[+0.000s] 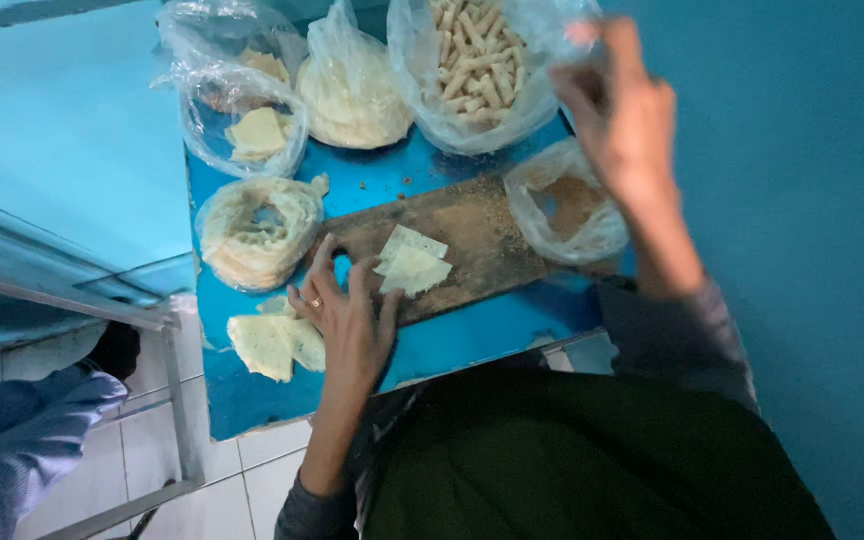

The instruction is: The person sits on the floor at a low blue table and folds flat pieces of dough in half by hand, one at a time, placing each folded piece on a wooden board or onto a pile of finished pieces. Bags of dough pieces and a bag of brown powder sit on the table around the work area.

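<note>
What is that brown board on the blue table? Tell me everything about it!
The board looks like worn wood, brown and flat, dusted with crumbs. It lies slanted across the blue table. Pale triangular wrappers rest on its middle. The left hand presses on its near left corner, and a plastic bag of crumbs sits on its right end.

the small blue table (472,330) is crowded: along its far edge three clear plastic bags (352,90) stand close together, leaving no gap between them. a ring of dough in plastic (252,230) blocks the near-left side, and a bag of brown crumbs (567,205) closes the right end of the wooden board (472,240). the left hand (347,320) rests across the board's near-left corner. open room lies on the bare blue strip at the front right.
</note>
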